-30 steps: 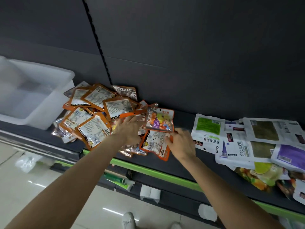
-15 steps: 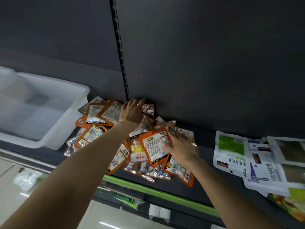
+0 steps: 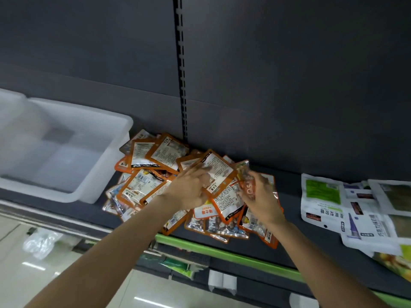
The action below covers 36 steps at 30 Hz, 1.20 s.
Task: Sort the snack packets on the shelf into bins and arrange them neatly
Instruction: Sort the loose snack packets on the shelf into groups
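A heap of several orange snack packets (image 3: pixel 142 185) lies on the dark shelf (image 3: pixel 311 238), right of a white plastic bin (image 3: pixel 93 192). My left hand (image 3: pixel 191 190) is over the middle of the heap, fingers closed on an orange packet (image 3: pixel 219 172) that is lifted and tilted above the others. My right hand (image 3: pixel 260 196) is beside it, fingers curled around another orange packet (image 3: pixel 248 186) at the heap's right side. Both forearms reach up from below.
White and green packets (image 3: pixel 347 205) lie in a second pile at the right of the shelf. The bin holds nothing that I can see. A slotted upright (image 3: pixel 181 70) runs up the dark back panel. The shelf's green front edge (image 3: pixel 233 256) is below the heap.
My left hand has drawn back from the rear of the heap to its middle and lifted a packet. My right hand has curled around a packet at the heap's right side.
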Each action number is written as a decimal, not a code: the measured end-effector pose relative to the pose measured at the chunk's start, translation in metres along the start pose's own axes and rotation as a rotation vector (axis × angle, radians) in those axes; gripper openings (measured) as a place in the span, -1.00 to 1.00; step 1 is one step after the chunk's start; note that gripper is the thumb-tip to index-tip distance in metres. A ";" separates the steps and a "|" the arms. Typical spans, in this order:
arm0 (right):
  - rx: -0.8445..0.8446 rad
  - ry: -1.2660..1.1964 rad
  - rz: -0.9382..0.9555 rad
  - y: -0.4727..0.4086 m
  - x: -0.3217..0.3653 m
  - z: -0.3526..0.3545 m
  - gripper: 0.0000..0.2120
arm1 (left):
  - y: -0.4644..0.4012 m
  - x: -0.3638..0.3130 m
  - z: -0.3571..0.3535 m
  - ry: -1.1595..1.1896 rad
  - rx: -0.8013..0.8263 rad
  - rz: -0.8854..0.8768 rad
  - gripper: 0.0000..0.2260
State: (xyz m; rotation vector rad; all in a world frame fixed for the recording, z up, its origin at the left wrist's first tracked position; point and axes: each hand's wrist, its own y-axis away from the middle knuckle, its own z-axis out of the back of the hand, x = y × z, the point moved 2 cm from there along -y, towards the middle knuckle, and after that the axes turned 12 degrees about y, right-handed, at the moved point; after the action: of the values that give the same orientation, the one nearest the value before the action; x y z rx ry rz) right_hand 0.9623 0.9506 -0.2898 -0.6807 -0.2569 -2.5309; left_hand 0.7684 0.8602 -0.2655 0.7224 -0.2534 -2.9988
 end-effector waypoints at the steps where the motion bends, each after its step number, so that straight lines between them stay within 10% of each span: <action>1: 0.039 -0.039 -0.005 0.004 0.002 0.001 -0.37 | -0.001 -0.003 0.000 0.012 -0.008 0.017 -0.67; 10: 0.307 0.365 0.057 0.003 0.024 -0.032 -0.21 | 0.009 0.012 -0.015 -0.348 0.027 0.126 -0.24; 22: 0.110 0.183 0.060 0.020 0.019 0.004 -0.50 | 0.011 -0.008 0.001 0.148 -0.318 0.217 -0.62; 27: 0.082 0.392 0.220 0.004 0.075 -0.016 -0.38 | 0.028 0.045 0.025 0.118 -0.510 0.439 -0.41; 36: 0.385 0.555 0.151 -0.044 0.111 -0.057 -0.30 | 0.020 0.138 0.040 0.463 -0.293 0.630 -0.38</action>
State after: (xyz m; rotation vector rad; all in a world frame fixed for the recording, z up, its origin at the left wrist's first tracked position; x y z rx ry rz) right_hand 0.8328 0.9241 -0.2844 0.1490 -0.4536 -2.3177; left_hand 0.6279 0.8350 -0.2890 1.0341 -0.0087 -2.1494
